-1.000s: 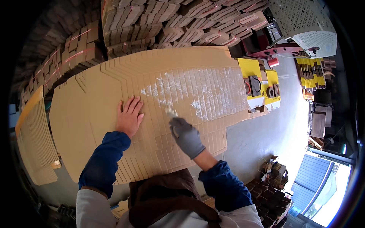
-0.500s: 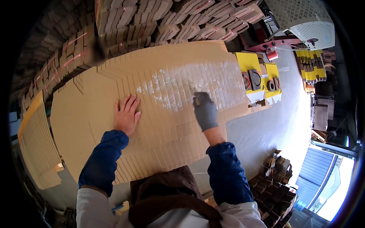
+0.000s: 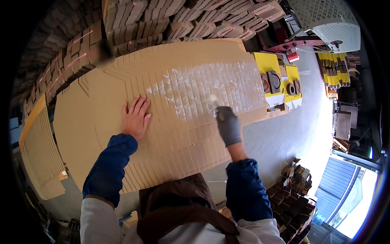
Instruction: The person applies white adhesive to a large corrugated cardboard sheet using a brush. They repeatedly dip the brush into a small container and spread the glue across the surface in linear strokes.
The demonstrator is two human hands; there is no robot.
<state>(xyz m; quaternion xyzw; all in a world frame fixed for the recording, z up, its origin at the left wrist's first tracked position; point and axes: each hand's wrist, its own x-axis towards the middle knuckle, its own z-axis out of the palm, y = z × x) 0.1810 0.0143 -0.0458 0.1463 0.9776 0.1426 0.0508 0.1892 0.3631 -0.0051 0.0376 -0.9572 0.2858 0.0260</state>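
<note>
A wide fan of overlapped brown cardboard sheets (image 3: 101, 101) lies spread across the table. A white smear of paste (image 3: 211, 81) covers its upper middle. My left hand (image 3: 136, 116) is bare and rests flat on the cardboard, fingers apart. My right hand (image 3: 228, 125) wears a grey glove and grips a small brush (image 3: 213, 101) whose pale tip touches the lower edge of the white smear.
Stacks of folded cardboard (image 3: 162, 20) fill the back. Yellow printed sheets (image 3: 280, 77) lie to the right of the fan, with a white perforated machine (image 3: 329, 20) behind. Another cardboard pile (image 3: 38, 150) sits at the left. Grey table surface (image 3: 284, 138) shows on the right.
My right hand swept up and to the right across the white smear, then came back down slightly. My left hand stayed flat in place.
</note>
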